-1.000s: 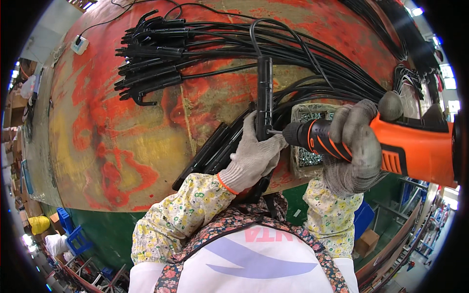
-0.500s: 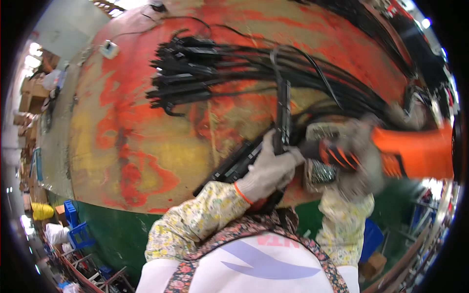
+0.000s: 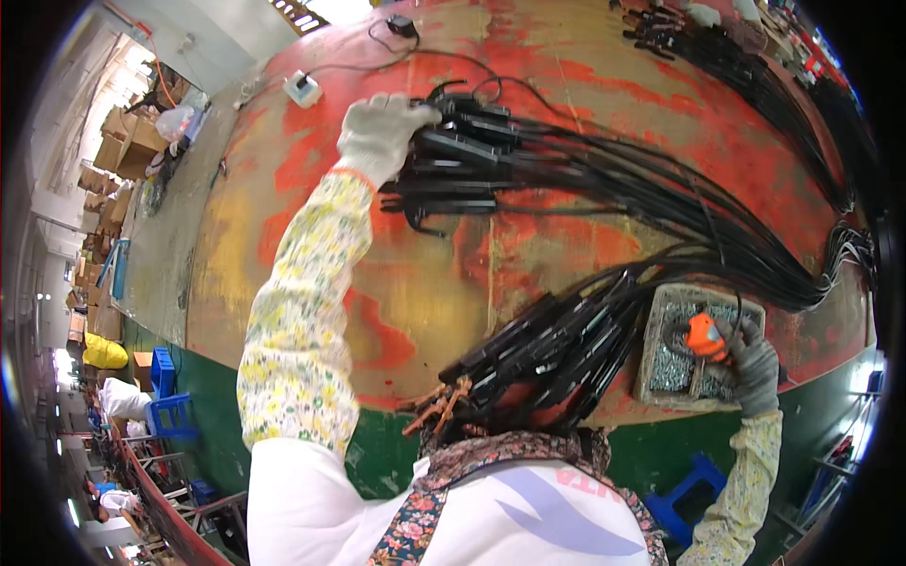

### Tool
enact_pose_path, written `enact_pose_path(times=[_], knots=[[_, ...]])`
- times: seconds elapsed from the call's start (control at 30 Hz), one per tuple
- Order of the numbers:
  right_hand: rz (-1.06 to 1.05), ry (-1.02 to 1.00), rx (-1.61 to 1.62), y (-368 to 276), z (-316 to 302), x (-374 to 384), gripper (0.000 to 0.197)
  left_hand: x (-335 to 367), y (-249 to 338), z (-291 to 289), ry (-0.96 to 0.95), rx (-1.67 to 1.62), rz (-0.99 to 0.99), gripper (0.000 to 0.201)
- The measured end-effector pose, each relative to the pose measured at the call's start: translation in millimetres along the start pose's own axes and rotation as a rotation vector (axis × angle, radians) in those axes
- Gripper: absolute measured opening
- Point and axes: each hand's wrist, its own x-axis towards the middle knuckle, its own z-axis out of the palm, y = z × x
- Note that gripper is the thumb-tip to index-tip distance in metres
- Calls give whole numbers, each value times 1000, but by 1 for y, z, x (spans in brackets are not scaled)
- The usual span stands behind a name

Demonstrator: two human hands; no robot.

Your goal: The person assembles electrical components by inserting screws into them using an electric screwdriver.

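Note:
My left hand (image 3: 382, 137), in a pale work glove, is at the left end of a bundle of black cables (image 3: 604, 170). Its fingers are curled against the tip of a slim black plastic end piece (image 3: 462, 146); the grip is partly hidden. My right hand (image 3: 753, 373), in a grey glove, is closed around an orange-and-black power tool (image 3: 706, 338), seen almost end-on above a grey tray (image 3: 647, 363) of small metal screws. A second heap of black end pieces (image 3: 557, 340), some with copper-coloured ends, lies between my arms at the near table edge.
The large table (image 3: 330, 226) has worn red and yellow paint. More black cables (image 3: 755, 85) lie at the far right. A white plug-in box (image 3: 303, 90) with a thin wire sits at the far left. Blue stools (image 3: 170, 415) stand on the green floor.
My left hand has left the black piece it held near the middle and reached far left to the cable bundle. My right hand has moved the power tool right and nearer, over the tray.

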Motion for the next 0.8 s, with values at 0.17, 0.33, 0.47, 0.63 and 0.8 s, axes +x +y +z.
enact_pose_path(times=[0.17, 0.33, 0.47, 0.63, 0.8], knots=[[1, 151, -90, 16, 36, -12, 61, 2, -9, 26, 232, -534, 85, 41], [73, 396, -54, 14, 29, -36, 35, -84, 53, -23, -29, -964, 25, 44], [234, 647, 203, -25, 32, -61, 28, -182, 129, -65, -330, -645, 492, 17], [-206, 532, 386, -106, 18, 20, 26, -247, 175, -55, -223, -309, 355, 24], [-211, 400, 647, -161, 30, 65, 30, -231, 155, -59, -279, -406, 334, 27]])
